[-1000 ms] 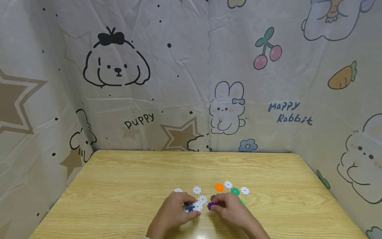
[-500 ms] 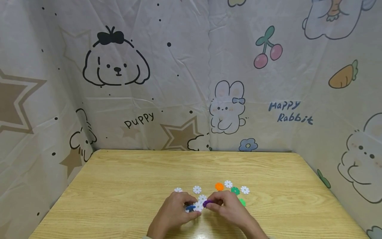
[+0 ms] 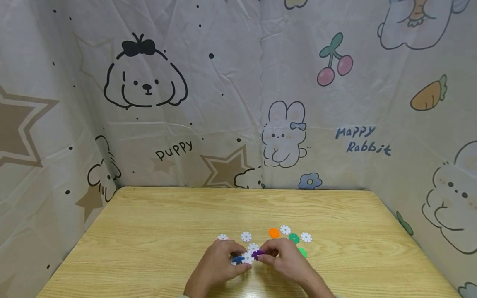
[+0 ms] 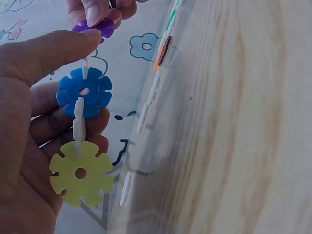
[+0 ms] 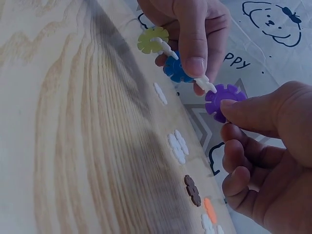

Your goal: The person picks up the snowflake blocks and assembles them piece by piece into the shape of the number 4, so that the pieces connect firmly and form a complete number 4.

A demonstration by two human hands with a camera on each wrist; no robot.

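Observation:
My left hand (image 3: pixel 220 260) holds a short chain of notched plastic discs, the snowflake kind, slotted edge to edge. In the left wrist view the chain has a yellow disc (image 4: pixel 81 173), a white disc (image 4: pixel 79 121) seen edge-on, and a blue disc (image 4: pixel 84 91). The right wrist view shows a further white disc (image 5: pixel 205 84) at its end, under the left thumb. Between thumb and forefinger, my right hand (image 3: pixel 286 260) pinches a purple disc (image 5: pixel 223 101). Its notched edge meets the end white disc; how deep they interlock I cannot tell.
Loose discs lie flat on the wooden table (image 3: pixel 167 223) beyond the hands: an orange disc (image 3: pixel 274 233), a green disc (image 3: pixel 293 238), a light green disc (image 3: pixel 303 252), a brown disc (image 5: pixel 192 190) and several white ones. A printed cloth (image 3: pixel 223 82) hangs behind and at both sides.
My right hand has moved a little left, bringing the purple disc against the chain's end white disc and turning it slightly. The left hand has stayed almost still.

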